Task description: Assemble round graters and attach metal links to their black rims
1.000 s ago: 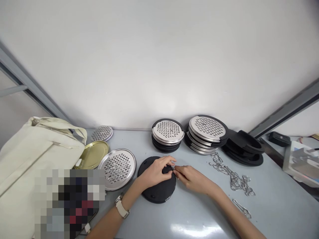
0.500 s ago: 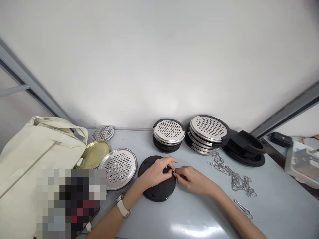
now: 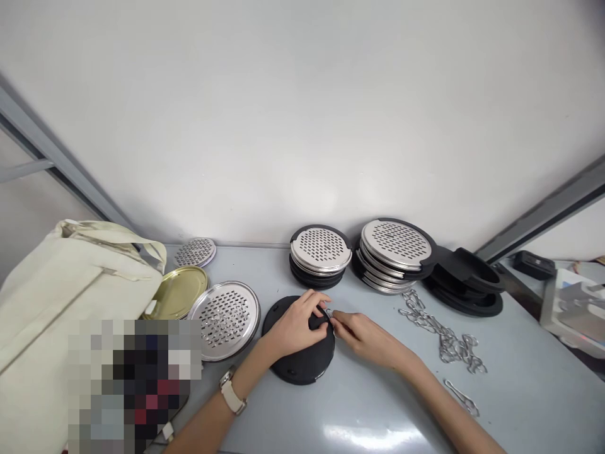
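Note:
A black round disc (image 3: 305,367) lies on the table, partly covered by my left hand (image 3: 293,328). The fingers and thumb of that hand are curled at the disc's right edge, holding it. Beside the edge, my right hand (image 3: 358,336) is closed in a pinch on a small metal wire clip (image 3: 329,311). The clip meets the disc's rim close to my left fingertips; whether it passes through a hole is hidden. To the left lies a round metal grater plate (image 3: 225,320) with many raised holes.
Loose wire clips (image 3: 442,334) lie on the right. Behind stand two stacks of grater plates in black holders (image 3: 321,249) (image 3: 397,246), and black round holders (image 3: 466,284). A gold lid (image 3: 182,293), a small grater plate (image 3: 195,252) and a cream bag (image 3: 80,315) are at left.
My right hand has shifted slightly, and more of the wire clip shows above its fingertips. My left fingers have moved a little up and left. The disc stays in place.

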Demonstrator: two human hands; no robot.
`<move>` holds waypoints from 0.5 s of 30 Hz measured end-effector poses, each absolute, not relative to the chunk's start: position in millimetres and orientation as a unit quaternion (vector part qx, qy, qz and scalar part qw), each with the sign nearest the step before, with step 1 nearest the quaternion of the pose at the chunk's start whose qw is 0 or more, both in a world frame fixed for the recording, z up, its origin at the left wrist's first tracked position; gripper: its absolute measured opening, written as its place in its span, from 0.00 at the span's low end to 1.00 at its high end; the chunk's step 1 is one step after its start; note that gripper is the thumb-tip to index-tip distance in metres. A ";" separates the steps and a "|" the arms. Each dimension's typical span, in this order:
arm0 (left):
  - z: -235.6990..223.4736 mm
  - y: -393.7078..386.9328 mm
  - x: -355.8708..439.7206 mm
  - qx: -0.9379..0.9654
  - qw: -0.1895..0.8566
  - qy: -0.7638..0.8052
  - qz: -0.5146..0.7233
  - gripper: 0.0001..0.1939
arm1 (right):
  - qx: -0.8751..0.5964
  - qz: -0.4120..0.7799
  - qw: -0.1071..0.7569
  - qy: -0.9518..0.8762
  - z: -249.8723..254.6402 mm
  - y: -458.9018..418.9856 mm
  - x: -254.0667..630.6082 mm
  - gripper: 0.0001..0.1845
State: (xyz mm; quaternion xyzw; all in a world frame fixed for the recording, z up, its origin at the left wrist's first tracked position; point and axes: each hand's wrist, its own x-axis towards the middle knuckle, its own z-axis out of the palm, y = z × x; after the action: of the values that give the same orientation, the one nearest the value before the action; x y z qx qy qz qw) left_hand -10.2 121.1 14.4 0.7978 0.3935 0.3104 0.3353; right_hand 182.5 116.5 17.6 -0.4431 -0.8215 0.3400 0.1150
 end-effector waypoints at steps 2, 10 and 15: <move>13.9 120.9 -10.0 0.797 0.346 0.385 0.312 0.23 | -0.442 0.338 0.113 -0.824 18.2 115.5 182.1 0.13; 14.2 119.6 -8.6 0.797 0.359 0.374 0.310 0.24 | -0.430 0.326 0.100 -0.836 22.0 115.9 183.2 0.12; 16.7 118.7 -7.6 0.795 0.363 0.377 0.306 0.23 | -0.425 0.330 0.092 -0.838 21.6 117.5 185.9 0.13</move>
State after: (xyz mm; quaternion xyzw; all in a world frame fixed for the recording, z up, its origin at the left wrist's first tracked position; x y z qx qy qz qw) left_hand -7.6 118.7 16.7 0.7952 0.3775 0.3058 0.3627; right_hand 185.9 117.5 21.6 -0.4250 -0.8379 0.3299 0.0916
